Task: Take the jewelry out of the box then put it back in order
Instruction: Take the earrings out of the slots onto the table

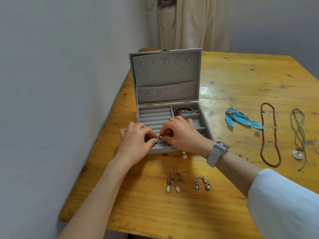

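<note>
Soft, even daylight fills the frame, moderately bright and without hard shadows. The varnished table [241, 80] throws pale glare patches along its far edge, strongest just right of the jewelry box [165, 78] lid — the light seems to come from the far side. Faint shadows lie under the forearms near the table's near edge. Wide-angle distortion bows the wall and table edges outward. Detail is slightly soft throughout, and small jewelry blurs.

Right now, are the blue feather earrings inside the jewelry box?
No, the blue feather earrings lie on the wooden table, to the right of the open jewelry box.
</note>
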